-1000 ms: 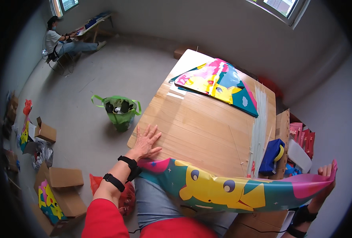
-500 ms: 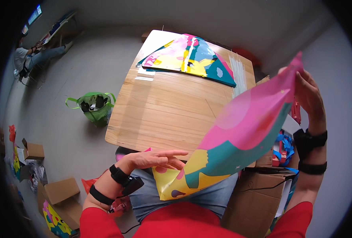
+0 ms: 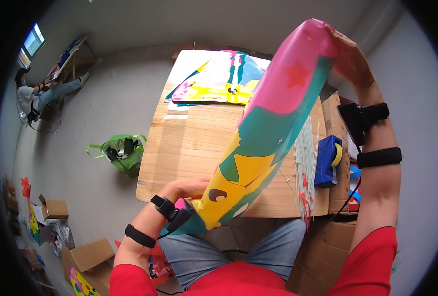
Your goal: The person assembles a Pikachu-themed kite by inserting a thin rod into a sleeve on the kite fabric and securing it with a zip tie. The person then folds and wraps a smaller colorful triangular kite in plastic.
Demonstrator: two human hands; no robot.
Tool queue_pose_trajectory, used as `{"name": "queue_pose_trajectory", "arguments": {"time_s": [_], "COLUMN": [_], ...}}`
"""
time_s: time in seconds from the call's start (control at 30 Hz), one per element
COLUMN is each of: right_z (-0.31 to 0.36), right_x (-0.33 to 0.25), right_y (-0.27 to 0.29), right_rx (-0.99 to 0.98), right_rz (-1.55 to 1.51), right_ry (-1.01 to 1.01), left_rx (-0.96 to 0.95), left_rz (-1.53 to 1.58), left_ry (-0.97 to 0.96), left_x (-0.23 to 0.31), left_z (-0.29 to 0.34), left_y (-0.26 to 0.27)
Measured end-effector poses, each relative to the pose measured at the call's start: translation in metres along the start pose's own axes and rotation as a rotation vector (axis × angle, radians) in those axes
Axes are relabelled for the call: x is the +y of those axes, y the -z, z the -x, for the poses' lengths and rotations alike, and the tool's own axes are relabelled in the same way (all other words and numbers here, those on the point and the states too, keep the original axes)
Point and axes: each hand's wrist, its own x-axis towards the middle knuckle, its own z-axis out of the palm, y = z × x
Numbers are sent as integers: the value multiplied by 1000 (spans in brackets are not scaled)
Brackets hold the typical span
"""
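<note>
A glossy, bulging plastic sheet (image 3: 273, 128) slants over the right side of the smooth wooden table (image 3: 199, 143), its raised far end gripped by the right hand (image 3: 349, 56). The left hand (image 3: 189, 187) is at its near end, fingers hidden, grip impossible to tell. Thin, straight rods (image 3: 303, 160) lie right, near a boxy blue tape dispenser (image 3: 324, 165)

Room dim, grey; window (image 3: 33, 42) bright, bluish at upper left. White glare washes out patches of glossy sheets (image 3: 206, 81); milder sheen on table (image 3: 199, 143). Soft shadow beneath bag (image 3: 130, 163). Fisheye bends table edges; corners black. Distant person (image 3: 27, 96) lacks fine detail.
</note>
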Motion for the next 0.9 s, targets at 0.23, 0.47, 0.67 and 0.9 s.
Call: {"name": "queue_pose_trajectory", "arguments": {"time_s": [0.23, 0.47, 0.67, 0.9], "right_z": [25, 10, -36, 45], "right_x": [2, 42, 98, 308], "right_y": [37, 57, 45, -15], "right_rx": [-62, 180, 378, 934], "right_rz": [-266, 174, -102, 358], "right_ry": [74, 209, -82, -389], "left_rx": [20, 304, 1141, 1258], "left_rz": [87, 441, 431, 573], "left_ry": [63, -77, -410, -430], "left_x": [-34, -51, -53, -86], "left_z": [-13, -1, 30, 28], "left_y": [21, 33, 71, 99]}}
